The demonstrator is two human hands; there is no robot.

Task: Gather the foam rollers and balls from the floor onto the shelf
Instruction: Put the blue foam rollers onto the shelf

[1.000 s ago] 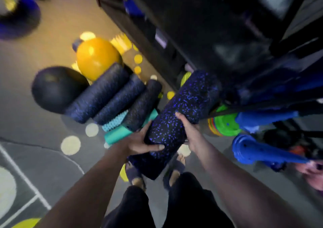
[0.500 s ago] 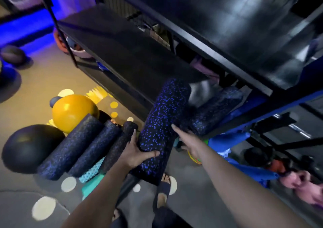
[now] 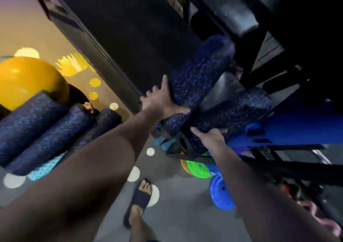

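The right hand (image 3: 209, 136) is closed over the near end of a speckled foam roller (image 3: 235, 111) lying on the shelf (image 3: 130, 43), while the left hand (image 3: 161, 100) wraps the near end of a second speckled roller (image 3: 198, 74), which angles up and into the shelf opening with its far end blurred in the dark bay. Both rollers meet near the hands, at the shelf's front edge. Below them sit coloured weight plates (image 3: 198, 169) and a sandalled foot (image 3: 141, 197) on the floor. Further left, three more rollers (image 3: 46, 126) lie side by side on the floor over a teal ridged one, with a yellow ball (image 3: 26, 80) just behind them, all not yet gathered. The risk, as I judge it, is that the tilted roller, only partly inside, slides back out or rolls off the lip once released, since round foam has little to stop it; pushing it in could also nudge its neighbour off the edge.
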